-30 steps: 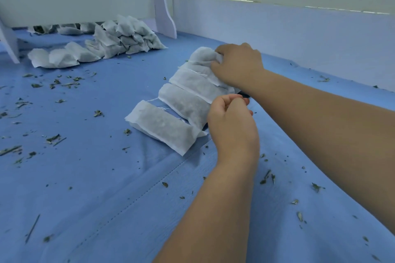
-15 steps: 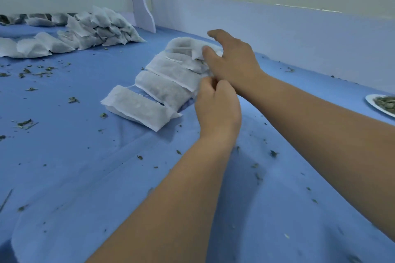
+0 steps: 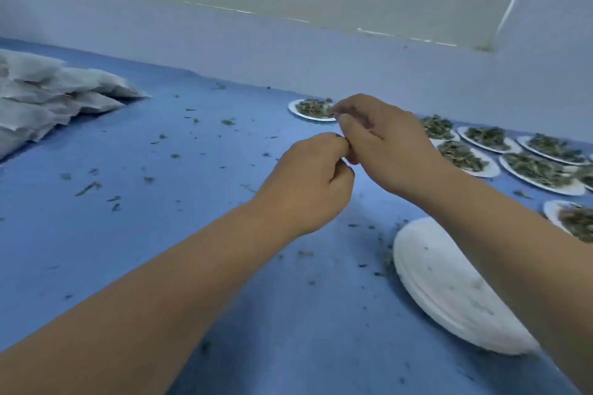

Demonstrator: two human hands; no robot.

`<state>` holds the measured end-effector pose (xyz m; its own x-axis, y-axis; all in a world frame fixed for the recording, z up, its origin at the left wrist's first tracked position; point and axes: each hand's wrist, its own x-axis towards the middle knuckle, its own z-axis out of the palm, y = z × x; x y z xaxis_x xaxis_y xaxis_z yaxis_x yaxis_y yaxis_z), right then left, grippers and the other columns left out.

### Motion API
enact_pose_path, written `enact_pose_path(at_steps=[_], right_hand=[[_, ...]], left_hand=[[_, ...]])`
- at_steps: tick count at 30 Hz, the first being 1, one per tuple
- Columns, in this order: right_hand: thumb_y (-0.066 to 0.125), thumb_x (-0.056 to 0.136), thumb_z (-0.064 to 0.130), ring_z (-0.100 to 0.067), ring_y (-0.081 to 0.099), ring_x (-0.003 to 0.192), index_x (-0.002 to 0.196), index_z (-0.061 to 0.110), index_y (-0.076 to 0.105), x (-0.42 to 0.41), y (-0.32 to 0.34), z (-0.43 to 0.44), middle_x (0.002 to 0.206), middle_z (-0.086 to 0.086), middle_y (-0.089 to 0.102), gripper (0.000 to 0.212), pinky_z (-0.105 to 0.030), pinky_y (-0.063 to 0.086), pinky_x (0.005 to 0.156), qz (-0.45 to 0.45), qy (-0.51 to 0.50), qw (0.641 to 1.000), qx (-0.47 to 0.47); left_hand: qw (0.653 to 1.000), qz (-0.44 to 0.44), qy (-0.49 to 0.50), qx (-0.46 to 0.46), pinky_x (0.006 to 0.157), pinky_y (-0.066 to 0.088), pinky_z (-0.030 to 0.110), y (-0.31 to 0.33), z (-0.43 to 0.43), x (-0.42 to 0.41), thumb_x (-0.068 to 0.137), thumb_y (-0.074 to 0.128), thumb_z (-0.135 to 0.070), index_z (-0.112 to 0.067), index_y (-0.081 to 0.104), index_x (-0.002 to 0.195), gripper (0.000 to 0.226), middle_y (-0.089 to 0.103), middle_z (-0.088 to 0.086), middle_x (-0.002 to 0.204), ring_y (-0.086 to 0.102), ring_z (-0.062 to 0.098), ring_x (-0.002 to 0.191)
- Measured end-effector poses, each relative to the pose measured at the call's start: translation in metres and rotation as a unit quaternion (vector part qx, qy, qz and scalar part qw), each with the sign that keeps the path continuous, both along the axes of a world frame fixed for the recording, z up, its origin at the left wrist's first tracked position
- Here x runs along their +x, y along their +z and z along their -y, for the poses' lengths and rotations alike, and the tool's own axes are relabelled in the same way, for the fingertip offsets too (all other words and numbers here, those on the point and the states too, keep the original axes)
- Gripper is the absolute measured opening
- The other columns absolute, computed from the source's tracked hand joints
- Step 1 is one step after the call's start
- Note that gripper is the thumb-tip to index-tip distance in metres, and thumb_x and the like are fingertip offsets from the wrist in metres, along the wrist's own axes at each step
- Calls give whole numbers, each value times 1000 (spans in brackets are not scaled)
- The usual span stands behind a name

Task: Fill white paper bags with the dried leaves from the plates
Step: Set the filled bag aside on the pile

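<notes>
Both hands have come off the row of filled bags they were pressing half a second ago, and the view has swung right, so the bags now sit at the left edge and plates have come into frame.

At mid-frame the fingers (image 3: 333, 144) of the left hand (image 3: 308, 183) are curled in, their tips pinched against the bent fingers (image 3: 353, 125) of the right hand (image 3: 385, 144). The two hands touch there, held above the counter. The spot is blurred, and I cannot tell whether either hand holds anything between its fingertips.

Just behind the right hand's fingertips, partly hidden by them, lies a white plate of dried leaves (image 3: 308, 109). More plates of dried leaves (image 3: 539, 170) lie close together at the right of the frame, behind the right forearm, which covers parts of some of them. At lower right a stack of bare white plates (image 3: 449, 292) lies tilted, with the right forearm crossing over its right side.

The filled white paper bags (image 3: 48, 96) lie overlapping in a pile at upper left, well apart from the hands. Loose leaf scraps (image 3: 86, 187) are scattered over the blue cloth (image 3: 160, 234) that covers the counter. A pale board (image 3: 288, 51) runs along the cloth's far edge.
</notes>
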<state>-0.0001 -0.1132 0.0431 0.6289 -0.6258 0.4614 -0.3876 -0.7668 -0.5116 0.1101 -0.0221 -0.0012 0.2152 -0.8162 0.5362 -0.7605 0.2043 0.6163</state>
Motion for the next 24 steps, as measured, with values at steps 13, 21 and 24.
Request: enact_pose_path(at_steps=[13,21,24], right_hand=[[58,94,20,-19,60,79,118,22,70,-371,-59,40,110,-2,73,27,-32,44,71,-170,-415,893,22],[52,94,10,-32,59,104,123,14,59,-430,-70,62,115,-12,63,30,-36,44,73,-299,-488,816,76],[53,88,-2,-36,61,104,120,7,63,-432,-67,66,112,-16,64,35,-42,54,78,-270,-491,826,57]], left_hand=[[946,210,-235,71,75,52,46,2,76,-300,86,46,-16,-13,68,90,23,61,0,100,60,24,84],[929,244,-243,133,84,50,45,-16,87,-366,89,47,-16,-10,68,98,24,61,3,109,57,26,99],[931,236,-238,146,84,51,43,-20,92,-368,89,46,-15,-12,67,98,23,60,2,110,57,25,99]])
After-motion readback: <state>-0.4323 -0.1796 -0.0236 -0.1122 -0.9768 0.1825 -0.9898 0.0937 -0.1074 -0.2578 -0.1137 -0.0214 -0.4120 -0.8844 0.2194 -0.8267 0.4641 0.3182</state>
